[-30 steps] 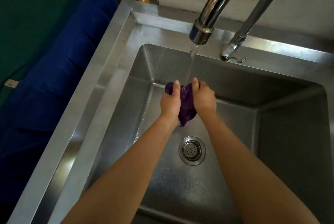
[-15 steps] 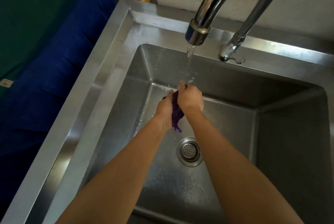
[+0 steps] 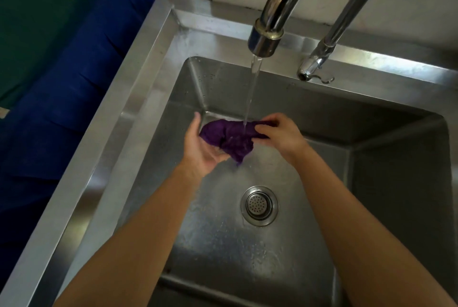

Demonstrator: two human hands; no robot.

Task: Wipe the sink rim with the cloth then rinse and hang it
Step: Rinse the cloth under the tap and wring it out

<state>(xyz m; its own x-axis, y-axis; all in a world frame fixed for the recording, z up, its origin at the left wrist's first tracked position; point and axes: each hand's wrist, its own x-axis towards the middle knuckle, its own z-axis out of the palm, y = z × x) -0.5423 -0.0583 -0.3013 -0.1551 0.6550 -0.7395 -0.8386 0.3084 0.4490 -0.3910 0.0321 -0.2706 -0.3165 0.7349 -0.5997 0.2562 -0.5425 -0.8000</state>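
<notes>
Over the far half of the sink [image 3: 138, 98] basin, beyond the drain strainer [image 3: 259, 205]: purple cloth [image 3: 228, 135], bunched and wet, directly under the stream of water [image 3: 250, 98] from the thick tap [image 3: 266, 36]. Cupped from below in the left hand [image 3: 200, 148], fingers curled up round its lower fold, thumb straight. Pinched at its right end by the right hand [image 3: 280, 133], fingers curled over the edge. Hands apart, joined only by the cloth. Thinner tap [image 3: 314, 63] just to the right. Blue fabric [image 3: 62, 83] beyond the sink's left rim.
</notes>
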